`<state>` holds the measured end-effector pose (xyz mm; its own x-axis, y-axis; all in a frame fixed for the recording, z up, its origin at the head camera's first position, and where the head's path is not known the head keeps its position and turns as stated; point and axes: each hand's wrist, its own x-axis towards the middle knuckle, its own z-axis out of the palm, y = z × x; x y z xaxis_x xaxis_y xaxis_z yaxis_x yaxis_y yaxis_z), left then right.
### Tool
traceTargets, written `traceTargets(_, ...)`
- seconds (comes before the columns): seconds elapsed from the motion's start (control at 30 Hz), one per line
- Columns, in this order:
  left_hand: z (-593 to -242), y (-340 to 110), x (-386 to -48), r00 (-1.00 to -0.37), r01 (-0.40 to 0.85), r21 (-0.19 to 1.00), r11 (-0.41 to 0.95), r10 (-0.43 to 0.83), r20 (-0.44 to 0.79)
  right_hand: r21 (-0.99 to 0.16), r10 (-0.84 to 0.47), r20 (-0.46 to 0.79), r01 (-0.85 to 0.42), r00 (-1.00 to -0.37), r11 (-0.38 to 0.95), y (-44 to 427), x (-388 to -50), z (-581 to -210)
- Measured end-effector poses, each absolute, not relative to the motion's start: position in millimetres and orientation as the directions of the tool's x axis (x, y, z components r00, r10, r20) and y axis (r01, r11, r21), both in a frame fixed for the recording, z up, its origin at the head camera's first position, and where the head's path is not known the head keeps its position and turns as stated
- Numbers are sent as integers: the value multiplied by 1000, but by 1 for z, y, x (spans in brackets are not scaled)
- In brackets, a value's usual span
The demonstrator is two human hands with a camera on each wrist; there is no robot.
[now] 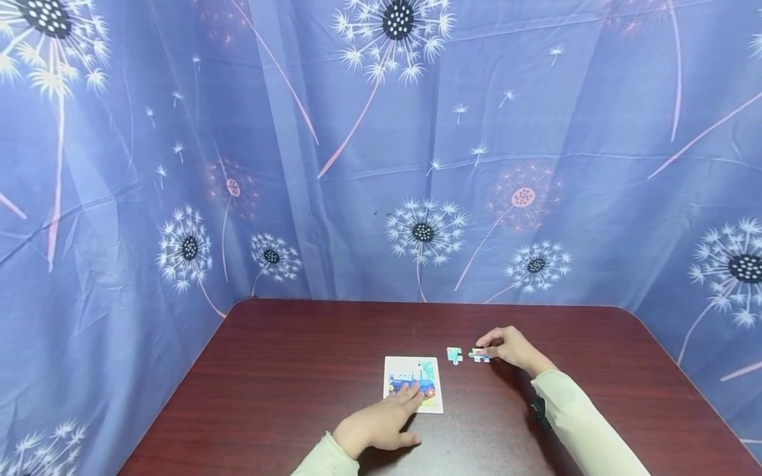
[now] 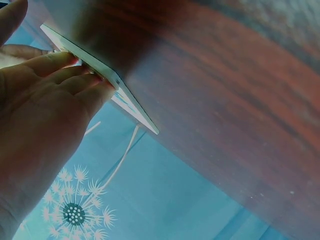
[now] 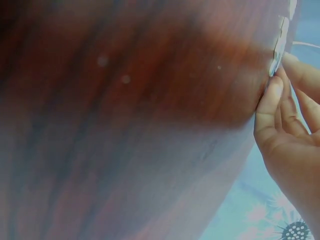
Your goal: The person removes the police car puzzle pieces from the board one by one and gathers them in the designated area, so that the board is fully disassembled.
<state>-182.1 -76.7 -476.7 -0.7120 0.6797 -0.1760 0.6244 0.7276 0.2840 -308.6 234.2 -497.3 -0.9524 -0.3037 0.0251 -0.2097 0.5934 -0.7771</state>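
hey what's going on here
A person is handling a small picture puzzle on a dark wooden table. The left hand rests its fingers on the puzzle board, which shows a blue vehicle. To its right, the right hand holds a puzzle piece. A loose piece lies between that piece and the board.

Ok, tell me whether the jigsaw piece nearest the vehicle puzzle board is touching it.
Apart. The head view shows a strip of brown tabletop between the jigsaw piece and the right edge of the vehicle puzzle board.

bright head view, blurry wrist views
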Motion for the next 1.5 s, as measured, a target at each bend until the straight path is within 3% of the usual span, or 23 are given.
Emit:
traceTargets(0.4, -478, -76, -182, -713, 630, 262, 731, 679, -177, -802, -349, 121, -299, -929, 517, 229, -313, -489)
traceTargets(0.7, -478, -76, -182, -712, 628, 280, 726, 681, -169, -867, -402, 108, -284, -909, 410, 207, -309, -482)
traceTargets(1.5, -473, -76, -181, -706, 633, 278, 722, 686, -173, -841, -576, 119, -390, -809, 374, 145, -299, -481)
